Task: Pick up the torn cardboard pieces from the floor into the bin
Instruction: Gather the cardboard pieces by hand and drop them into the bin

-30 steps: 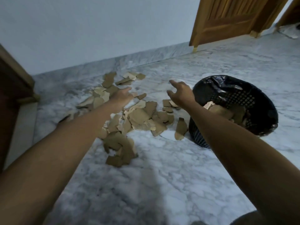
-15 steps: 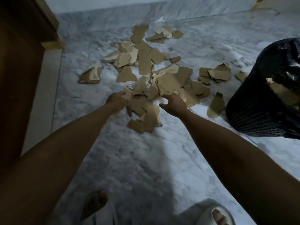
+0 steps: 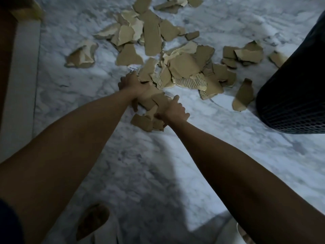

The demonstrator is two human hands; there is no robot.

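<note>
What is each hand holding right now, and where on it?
Both hands clasp the near clump of cardboard pieces: left hand on its left side, right hand on its right side.

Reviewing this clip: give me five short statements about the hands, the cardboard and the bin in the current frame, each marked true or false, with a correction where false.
1. Both hands are down on the near cluster of cardboard pieces. True: the left hand and right hand close on it from either side.
2. The bin stands at the left edge of the view. False: it is at the right edge.
3. Many torn pieces lie on the marble floor. True.
4. A lone piece lies just left of the bin. True.
5. The right hand is lifted over the bin. False: it is low at the pile, apart from the bin.
</note>
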